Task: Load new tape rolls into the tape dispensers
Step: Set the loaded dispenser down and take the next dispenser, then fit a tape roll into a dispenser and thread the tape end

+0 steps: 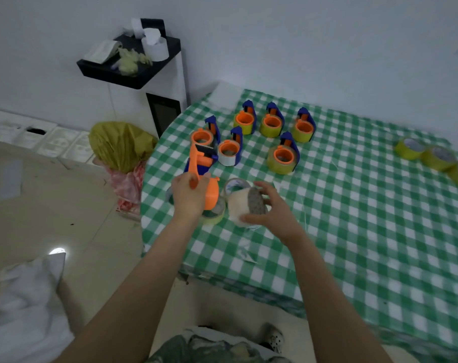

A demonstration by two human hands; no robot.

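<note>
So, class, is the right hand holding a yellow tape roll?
No, the right hand grips a whitish tape roll, not a yellow one.

Pale wall (301,35), beige tiled floor (65,205), white cabinet (133,100).

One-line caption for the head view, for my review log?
Left hand grips an orange-and-blue tape dispenser while right hand holds a pale tape roll above the green-checked table.

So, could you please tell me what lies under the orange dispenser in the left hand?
A yellowish tape roll lies on the tablecloth beneath the orange dispenser gripped by the left hand. Only its near edge shows; dispenser and hand cover the rest.
</note>
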